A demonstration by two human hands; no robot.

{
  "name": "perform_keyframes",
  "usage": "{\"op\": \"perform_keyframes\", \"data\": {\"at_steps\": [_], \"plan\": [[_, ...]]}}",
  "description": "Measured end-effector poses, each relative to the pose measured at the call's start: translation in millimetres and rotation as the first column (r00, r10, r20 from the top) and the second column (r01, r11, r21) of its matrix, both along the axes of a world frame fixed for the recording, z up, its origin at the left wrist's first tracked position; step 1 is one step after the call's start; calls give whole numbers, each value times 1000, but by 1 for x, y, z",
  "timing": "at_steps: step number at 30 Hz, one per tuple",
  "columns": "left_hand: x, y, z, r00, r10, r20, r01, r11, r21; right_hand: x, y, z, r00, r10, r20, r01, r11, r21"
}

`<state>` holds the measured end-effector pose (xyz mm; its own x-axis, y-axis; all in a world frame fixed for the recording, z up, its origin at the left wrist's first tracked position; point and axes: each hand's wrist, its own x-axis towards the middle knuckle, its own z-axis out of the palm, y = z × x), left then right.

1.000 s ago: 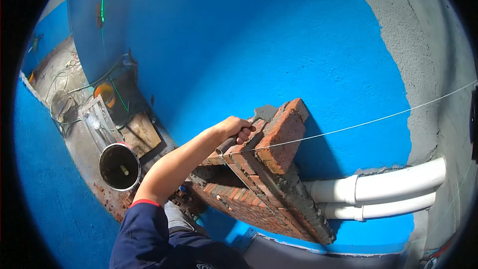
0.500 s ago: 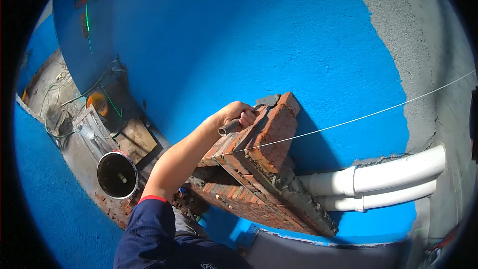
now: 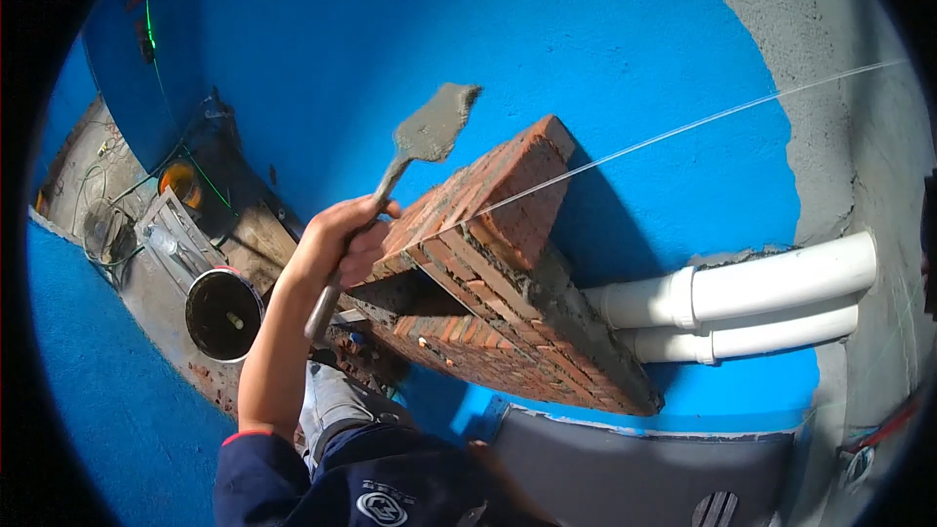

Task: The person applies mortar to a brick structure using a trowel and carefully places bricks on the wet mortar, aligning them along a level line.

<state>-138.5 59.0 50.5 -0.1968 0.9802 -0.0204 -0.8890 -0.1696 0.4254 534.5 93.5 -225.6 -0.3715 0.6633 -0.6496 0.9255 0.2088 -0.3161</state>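
Note:
My left hand (image 3: 342, 246) is closed round the handle of a trowel (image 3: 432, 129), raised above the near left side of a brick wall (image 3: 527, 185). Grey mortar coats the trowel's pointed blade, which tilts up toward the blue wall. The brickwork has mortar in its joints and smeared down its right side, and a dark opening (image 3: 420, 295) below its top courses. A thin white string (image 3: 673, 137) runs across the top bricks to the right. At the lower edge, a shaded, blurred part of my right arm (image 3: 512, 483) shows; its fingers cannot be made out.
Two white pipes (image 3: 771, 288) run from the brickwork to the right wall. A black bucket (image 3: 224, 317) stands at left on the littered floor, near a board (image 3: 262, 244) and an orange-rimmed bucket (image 3: 181, 182). A grey panel (image 3: 634, 468) lies at the bottom.
My left hand has drawn the trowel back to the left and lifted it off the top of the brickwork; its mortar-covered blade now shows. The view has shifted slightly, and the string looks doubled.

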Motion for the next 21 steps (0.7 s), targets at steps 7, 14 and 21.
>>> {"op": "perform_keyframes", "data": {"at_steps": [7, 14, 21], "plan": [[139, -88, 2, 904, 306, -297, -343, 936, -80, -175, 46, 92, 935, -226, -274, 120, 928, -354], [227, -43, 40, 293, 341, -893, -508, 847, 157, -184, 74, 107, 919, -61, -389, -60, 955, -291], [256, -7, 60, 115, 130, -985, -639, 768, 27, -123, 73, 94, 860, -61, -507, -93, 957, -273]]}}
